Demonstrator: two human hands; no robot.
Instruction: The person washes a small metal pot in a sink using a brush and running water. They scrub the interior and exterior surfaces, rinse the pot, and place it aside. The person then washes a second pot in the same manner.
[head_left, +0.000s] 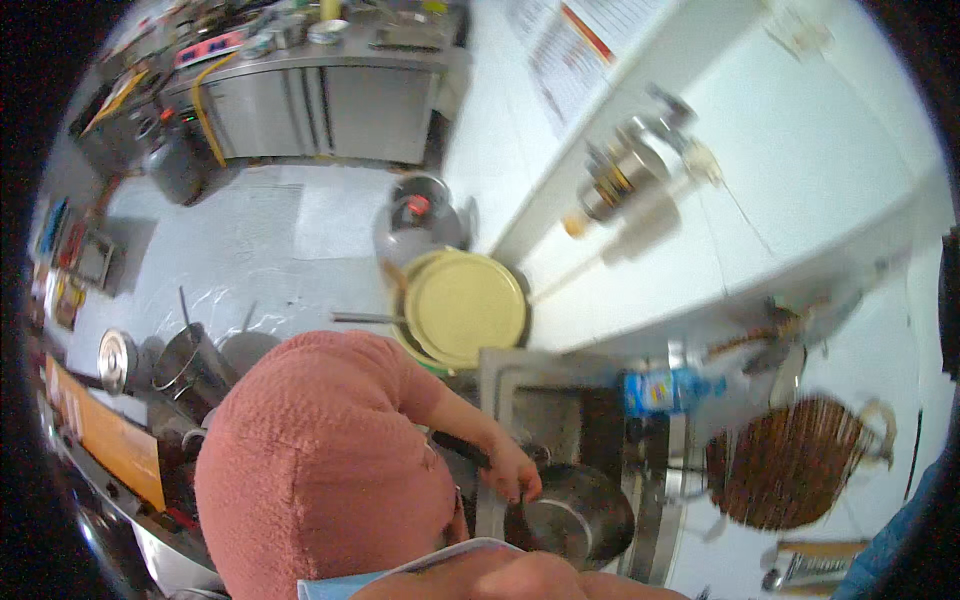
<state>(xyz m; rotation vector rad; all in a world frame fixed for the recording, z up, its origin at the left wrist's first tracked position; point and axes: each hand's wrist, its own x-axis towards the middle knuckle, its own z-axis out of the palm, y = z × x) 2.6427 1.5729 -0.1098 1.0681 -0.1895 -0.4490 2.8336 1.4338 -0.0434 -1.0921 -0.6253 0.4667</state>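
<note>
My left hand (513, 474) comes out of a fuzzy pink sleeve (300, 427) and reaches down to a dark metal pot (600, 510). Its fingers are closed over the near-left rim of the pot, some of them out of sight. The pot sits at the stainless steel sink (499, 390), tilted so its inside shows. Beyond it, at the sink's far edge, stands a blue plastic bottle (660, 391) with a label. Out of view is my right hand. A light blue edge, perhaps a mask, and blurred skin cover the bottom of the picture.
A yellow-lidded bucket (465, 307) stands beside the sink, a grey gas cylinder (416, 225) behind it. A metal cylinder with fittings (624, 180) hangs on the white wall. Right of the sink is a round brown woven thing (784, 465). Steel cabinets (375, 112) line the far side.
</note>
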